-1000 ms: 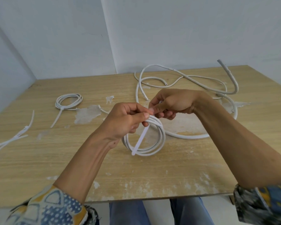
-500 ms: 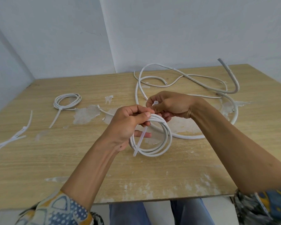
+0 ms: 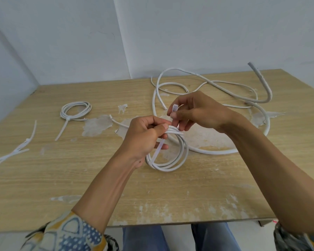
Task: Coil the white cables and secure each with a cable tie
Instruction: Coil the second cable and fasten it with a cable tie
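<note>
A small coil of white cable (image 3: 178, 160) rests on the wooden table (image 3: 188, 196) at the centre. My left hand (image 3: 143, 136) pinches the top of the coil, and the white cable tie's tail (image 3: 157, 151) hangs down across it. My right hand (image 3: 194, 111) holds the tie's head end (image 3: 174, 108) upright between thumb and fingers, just above the coil's top. A finished coil (image 3: 74, 111) bound with a tie lies at the left. Long loose white cables (image 3: 225, 91) sprawl across the back right.
Spare white cable ties (image 3: 13, 153) lie near the table's left edge. Patches of peeled veneer (image 3: 96, 124) mark the tabletop. Pale walls meet in a corner behind the table. My knees in jeans show under the near edge.
My right hand has lifted the tie's head end up and away from the coil. The coil has shifted slightly right, and my left hand keeps its pinch on it.
</note>
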